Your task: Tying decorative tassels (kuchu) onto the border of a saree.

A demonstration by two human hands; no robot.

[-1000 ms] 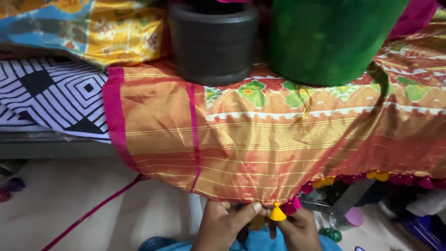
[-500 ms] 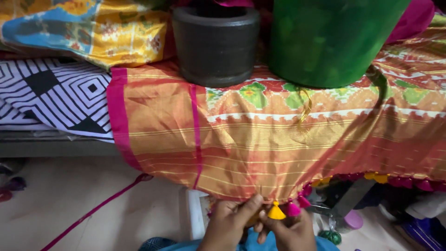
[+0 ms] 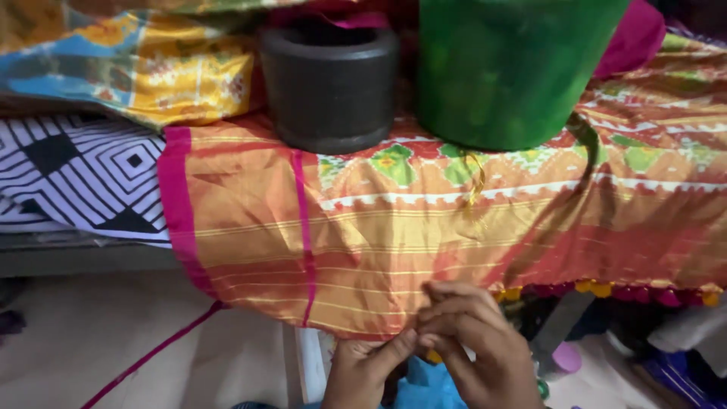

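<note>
Tassels along the hem of the orange silk cloth (image 3: 424,250) are what both hands are busy with. Compared to a second ago, the right hand (image 3: 473,344) has lifted and curled over the yellow tassel (image 3: 433,356), so now only a sliver peeks out under its fingers. The left hand (image 3: 367,367) pinches the hem edge right beside it, thumb up. So the knotting looks mid-way, with the hands bunched tighter. Further back, a dark grey pot (image 3: 329,87) and a green bucket (image 3: 515,68) weigh the cloth down.
</note>
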